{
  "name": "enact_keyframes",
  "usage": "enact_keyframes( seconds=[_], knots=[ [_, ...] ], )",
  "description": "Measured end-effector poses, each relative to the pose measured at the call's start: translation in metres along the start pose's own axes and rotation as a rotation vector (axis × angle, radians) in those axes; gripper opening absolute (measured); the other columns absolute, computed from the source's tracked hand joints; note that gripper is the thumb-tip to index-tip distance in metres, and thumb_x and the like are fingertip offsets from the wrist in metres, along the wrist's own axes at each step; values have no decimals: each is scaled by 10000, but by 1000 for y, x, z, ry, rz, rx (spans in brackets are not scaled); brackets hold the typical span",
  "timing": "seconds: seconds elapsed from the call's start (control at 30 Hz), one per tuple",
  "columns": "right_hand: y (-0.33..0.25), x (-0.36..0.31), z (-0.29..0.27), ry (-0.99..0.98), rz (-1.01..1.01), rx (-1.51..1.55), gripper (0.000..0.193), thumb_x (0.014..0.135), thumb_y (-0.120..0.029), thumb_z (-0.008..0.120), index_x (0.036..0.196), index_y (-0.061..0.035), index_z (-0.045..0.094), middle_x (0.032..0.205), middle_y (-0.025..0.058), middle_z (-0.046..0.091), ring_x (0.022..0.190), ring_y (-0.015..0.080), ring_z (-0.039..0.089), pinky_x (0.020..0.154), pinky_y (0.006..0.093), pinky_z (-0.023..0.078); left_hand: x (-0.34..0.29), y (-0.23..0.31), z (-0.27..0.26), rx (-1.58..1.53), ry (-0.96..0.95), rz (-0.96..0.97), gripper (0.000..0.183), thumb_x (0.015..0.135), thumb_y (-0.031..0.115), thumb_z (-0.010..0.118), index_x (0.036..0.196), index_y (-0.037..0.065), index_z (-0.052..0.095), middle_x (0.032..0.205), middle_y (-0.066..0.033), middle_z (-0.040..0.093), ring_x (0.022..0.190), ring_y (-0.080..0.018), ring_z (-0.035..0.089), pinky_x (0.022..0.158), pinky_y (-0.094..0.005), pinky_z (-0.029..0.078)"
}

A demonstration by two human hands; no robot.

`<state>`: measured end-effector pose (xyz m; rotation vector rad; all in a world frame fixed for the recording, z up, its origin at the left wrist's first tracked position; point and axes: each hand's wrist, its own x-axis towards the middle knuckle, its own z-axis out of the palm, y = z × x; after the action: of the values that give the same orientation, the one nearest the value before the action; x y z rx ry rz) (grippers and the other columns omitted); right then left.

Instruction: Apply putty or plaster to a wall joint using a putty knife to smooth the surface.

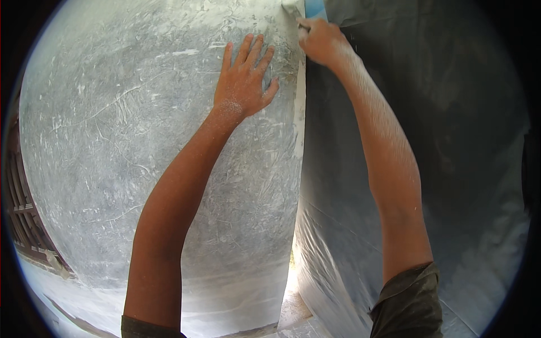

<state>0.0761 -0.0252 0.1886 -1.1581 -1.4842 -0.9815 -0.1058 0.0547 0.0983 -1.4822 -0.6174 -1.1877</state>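
My left hand (pixel 244 79) lies flat against a grey, white-streaked plaster wall (pixel 169 141), its fingers spread and nothing in it. Pale dust coats its wrist. Higher up, at the wall's right-hand edge, my right hand (pixel 323 42) is closed round what looks like a scraper (pixel 304 25). Only a short dark part of it and a pale, flat end show; the fingers cover the remainder. White dust covers the right forearm too.
A dark grey plastic sheet (pixel 451 124) hangs to the right of the wall edge, creased and shiny lower down. Light blue (pixel 315 8) shows at the top between them. Brown slatted woodwork (pixel 25 208) stands at the far left. A bright gap (pixel 290 293) opens below.
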Motion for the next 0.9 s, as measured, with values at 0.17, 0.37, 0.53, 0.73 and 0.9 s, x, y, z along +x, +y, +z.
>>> enact_keyframes(
  seconds=[0.17,0.37,0.53,0.73,0.9],
  knots=[
    [-7,-3,-2,-39,-38,-43,441,940,-261,523,1355,-149,625,1182,234,677,1137,422,629,1018,468,497,-4,-7,3,29,-10,-16,648,937,431,557,1515,159,447,1623,-113,313,1532,-276,211,1240,-551,118],
    [-14,-10,-4,0,-17,-30,444,931,-263,539,1352,-153,631,1189,234,677,1139,418,631,1016,466,499,-3,-7,-1,80,8,-17,644,944,482,530,1494,150,487,1611,-112,347,1529,-276,220,1237,-560,105],
    [4,41,5,-9,-35,-50,428,952,-265,530,1353,-150,628,1213,234,665,1157,417,618,1020,462,493,0,0,6,15,-3,-21,632,948,436,547,1508,157,460,1621,-104,324,1529,-269,220,1243,-547,116],
    [-25,-22,7,-43,-13,-25,434,948,-285,523,1343,-141,633,1199,225,673,1154,426,615,1013,460,493,-7,-15,1,37,-5,-10,634,951,443,542,1508,150,461,1620,-104,328,1527,-268,223,1243,-546,120],
    [3,39,4,38,-2,11,458,943,-294,484,1373,-205,614,1291,223,638,1225,419,586,1072,489,463,5,3,1,35,-4,-18,637,943,444,549,1497,139,475,1616,-109,332,1526,-270,226,1245,-531,125]
  ],
)
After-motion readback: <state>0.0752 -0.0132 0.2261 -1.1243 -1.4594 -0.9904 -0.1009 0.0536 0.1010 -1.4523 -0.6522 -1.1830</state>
